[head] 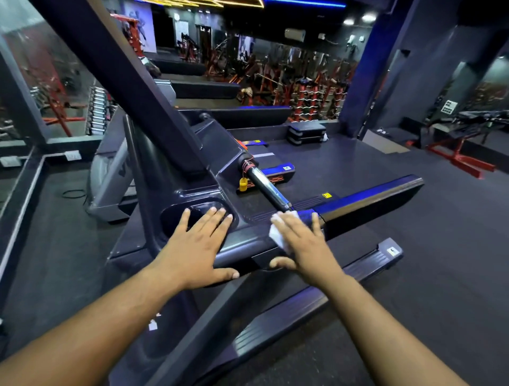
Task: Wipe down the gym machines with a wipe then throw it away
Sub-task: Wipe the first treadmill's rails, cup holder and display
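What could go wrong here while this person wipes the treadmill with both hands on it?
The white wipe sits under the flat fingers of the right hand on the treadmill console's edge, so it could slip off and drop. The yellow safety clip hangs just beyond; a long stroke might knock it. The left hand rests over the cup recess, possibly leaving that spot unwiped.

Dark rubber floor (454, 248), red weight racks (308, 93) behind, blue ceiling light (303, 3).

Glossy dark plastic covers the treadmill console (192, 176); beyond the right grip (300, 242), a polished chrome handlebar (268, 188). Under that grip, a soft white paper-like wipe (276, 237). Matt rubbery floor (440, 248).
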### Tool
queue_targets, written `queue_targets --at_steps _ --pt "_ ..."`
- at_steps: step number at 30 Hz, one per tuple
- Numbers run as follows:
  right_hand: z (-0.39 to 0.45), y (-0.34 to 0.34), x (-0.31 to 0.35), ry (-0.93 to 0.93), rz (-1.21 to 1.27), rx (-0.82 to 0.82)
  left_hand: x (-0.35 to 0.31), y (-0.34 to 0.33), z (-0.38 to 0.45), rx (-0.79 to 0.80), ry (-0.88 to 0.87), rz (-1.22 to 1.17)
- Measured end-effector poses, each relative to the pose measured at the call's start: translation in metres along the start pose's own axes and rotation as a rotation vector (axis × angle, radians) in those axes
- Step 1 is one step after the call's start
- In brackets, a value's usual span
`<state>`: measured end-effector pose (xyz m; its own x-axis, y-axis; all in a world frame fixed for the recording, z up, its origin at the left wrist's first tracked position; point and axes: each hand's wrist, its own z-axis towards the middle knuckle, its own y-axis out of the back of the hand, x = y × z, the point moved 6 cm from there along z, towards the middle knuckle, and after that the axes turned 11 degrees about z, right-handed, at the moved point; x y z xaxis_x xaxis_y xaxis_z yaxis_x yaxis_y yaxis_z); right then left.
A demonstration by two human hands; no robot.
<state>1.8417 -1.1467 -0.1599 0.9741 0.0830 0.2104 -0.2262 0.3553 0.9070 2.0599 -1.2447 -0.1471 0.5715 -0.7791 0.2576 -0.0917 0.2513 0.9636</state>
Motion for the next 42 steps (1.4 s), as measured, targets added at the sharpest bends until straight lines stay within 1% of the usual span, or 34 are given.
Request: queue_targets --at_steps 2,3,4,8,10,12,13,14,16,17,18,20,22,24,25,26,27,29,31,32,33,36,38,39,40,42 --pt "0.0 0.004 -0.011 -0.194 -0.037 -0.036 0.001 0.001 -0.003 -0.052 0.01 -0.024" --pt "0.002 0.001 -0.003 -0.24 -0.057 -0.043 0.0 0.002 -0.004 -0.078 0.015 -0.024" --pt "0.005 -0.004 0.013 -0.239 -0.065 -0.04 -0.002 0.002 -0.003 -0.101 0.02 -0.017" --pt "0.008 -0.033 0.089 -0.04 0.061 0.038 -0.003 0.001 -0.005 -0.157 0.021 -0.008" --pt "0.006 -0.035 0.098 0.064 0.08 0.055 -0.002 -0.001 -0.004 -0.158 0.025 -0.024" --pt "0.001 -0.03 0.083 0.135 0.024 0.035 -0.002 0.0 -0.003 -0.158 0.027 -0.012" --pt "-0.001 -0.025 0.069 0.124 -0.005 0.013 -0.003 0.0 -0.002 -0.149 0.027 0.002" --pt "-0.001 -0.019 0.054 0.068 -0.022 -0.013 -0.003 -0.001 -0.002 -0.133 0.028 0.014" --pt "0.0 -0.01 0.03 -0.11 -0.026 -0.054 -0.004 0.001 -0.002 -0.114 0.032 0.027" --pt "0.002 -0.009 0.03 -0.173 -0.033 -0.062 -0.004 0.002 -0.002 -0.114 0.035 0.026" --pt "0.004 -0.012 0.037 -0.194 -0.042 -0.057 -0.004 0.002 -0.002 -0.116 0.037 0.021" --pt "0.005 -0.023 0.067 -0.129 -0.013 -0.025 -0.004 0.002 -0.003 -0.109 0.036 0.029" --pt "-0.001 -0.034 0.095 0.013 0.052 0.021 -0.003 0.002 -0.004 -0.094 0.041 0.024" --pt "-0.009 -0.036 0.101 0.127 0.06 0.047 -0.003 0.003 -0.004 -0.097 0.044 -0.001" --pt "-0.012 -0.033 0.094 0.149 0.047 0.043 -0.003 0.004 -0.004 -0.1 0.038 0.001" --pt "-0.015 -0.029 0.08 0.131 0.037 0.025 -0.003 0.004 -0.004 -0.096 0.029 0.008" --pt "-0.016 -0.022 0.062 0.072 0.031 -0.005 -0.004 0.004 -0.003 -0.085 0.02 0.016" --pt "-0.016 -0.008 0.023 -0.122 0.034 -0.06 -0.004 0.005 0.001 -0.042 0.009 0.026" --pt "-0.014 -0.001 0.004 -0.276 0.019 -0.085 -0.007 0.007 0.006 -0.003 -0.007 0.026" --pt "-0.012 0.0 0.006 -0.295 0.003 -0.081 -0.011 0.009 0.011 0.002 -0.022 0.019" --pt "-0.01 -0.002 0.014 -0.272 0.0 -0.062 -0.016 0.012 0.015 -0.003 -0.036 0.007" --pt "-0.012 -0.012 0.033 -0.086 0.033 0.003 -0.042 0.025 0.033 -0.059 -0.089 -0.036" --pt "-0.019 -0.01 0.017 0.008 0.001 0.0 -0.06 0.031 0.048 -0.067 -0.126 -0.04" --pt "-0.022 -0.006 0.0 0.007 -0.02 -0.019 -0.067 0.032 0.056 -0.055 -0.135 -0.032" --pt "-0.024 -0.001 -0.023 -0.04 -0.032 -0.039 -0.073 0.032 0.063 -0.038 -0.141 -0.018" --pt "-0.025 0.013 -0.074 -0.232 -0.026 -0.076 -0.083 0.033 0.078 -0.005 -0.148 0.004"
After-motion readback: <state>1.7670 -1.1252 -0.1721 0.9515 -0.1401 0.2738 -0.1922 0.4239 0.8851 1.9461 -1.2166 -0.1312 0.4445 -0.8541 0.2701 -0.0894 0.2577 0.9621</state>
